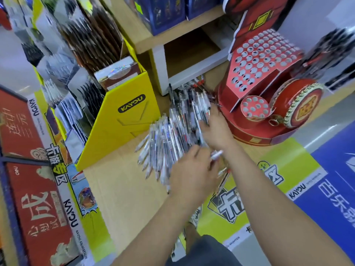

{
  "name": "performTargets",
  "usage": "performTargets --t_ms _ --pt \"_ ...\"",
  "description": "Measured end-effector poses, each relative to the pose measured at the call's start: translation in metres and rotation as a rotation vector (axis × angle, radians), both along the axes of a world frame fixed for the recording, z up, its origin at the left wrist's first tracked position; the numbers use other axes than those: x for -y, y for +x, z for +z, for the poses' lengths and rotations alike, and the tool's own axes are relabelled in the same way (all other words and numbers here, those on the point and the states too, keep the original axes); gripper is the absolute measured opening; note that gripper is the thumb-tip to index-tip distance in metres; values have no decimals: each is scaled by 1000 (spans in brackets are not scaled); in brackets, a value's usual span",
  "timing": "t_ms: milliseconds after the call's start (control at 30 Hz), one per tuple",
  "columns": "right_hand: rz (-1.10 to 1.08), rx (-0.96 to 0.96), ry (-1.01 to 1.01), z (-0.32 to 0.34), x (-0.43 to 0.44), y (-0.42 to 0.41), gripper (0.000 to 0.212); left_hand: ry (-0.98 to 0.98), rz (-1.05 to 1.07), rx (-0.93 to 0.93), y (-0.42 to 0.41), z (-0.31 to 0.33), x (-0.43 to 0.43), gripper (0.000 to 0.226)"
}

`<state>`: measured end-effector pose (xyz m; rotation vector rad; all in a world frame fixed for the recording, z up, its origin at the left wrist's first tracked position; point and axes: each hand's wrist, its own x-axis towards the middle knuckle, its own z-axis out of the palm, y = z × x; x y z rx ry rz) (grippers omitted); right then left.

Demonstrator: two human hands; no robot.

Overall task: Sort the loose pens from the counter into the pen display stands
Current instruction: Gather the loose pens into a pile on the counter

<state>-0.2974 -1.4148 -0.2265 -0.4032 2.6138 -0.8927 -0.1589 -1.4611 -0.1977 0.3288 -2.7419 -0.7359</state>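
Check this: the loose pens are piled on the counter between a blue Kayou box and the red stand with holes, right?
No, the head view shows the Kayou box is yellow, not blue. The loose pens are piled on the counter between it and the red stand with holes.

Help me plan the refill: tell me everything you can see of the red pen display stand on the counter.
The red pen display stand looks like printed cardboard. It stands upright on the wooden counter, on a round base. Its sloped top panel carries rows of round holes, seemingly all empty. A small round holed tier sits in front, with a gold-studded drum shape beside it. The piled pens reach its base, and the right hand lies close by; contact is unclear.
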Motion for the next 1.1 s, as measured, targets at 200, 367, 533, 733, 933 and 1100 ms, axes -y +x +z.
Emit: performTargets --t_ms 200,367,533,733,933,1100 --pt "134 -26 -24 2 -13 -11 61 -192 -219 324 16 -59 -54 48" --pt "111 -128 -96 10 -27 -13 58 -304 -328 346 6 -74 -40 53" --pt "130 -181 -143 15 -44 -13 57 -359 -257 312 -7 -68 -31 34" --pt "-19 21 -328 28 -72 11 36 -354 -282 386 -7 -65 -29 55" --pt "-374 584 -764 37 -93 30 17 220 -31 355 -3 -31 -4 27" --pt "-494 929 -932 33 -86 52 10 917 330 193 -19 3 4 13"
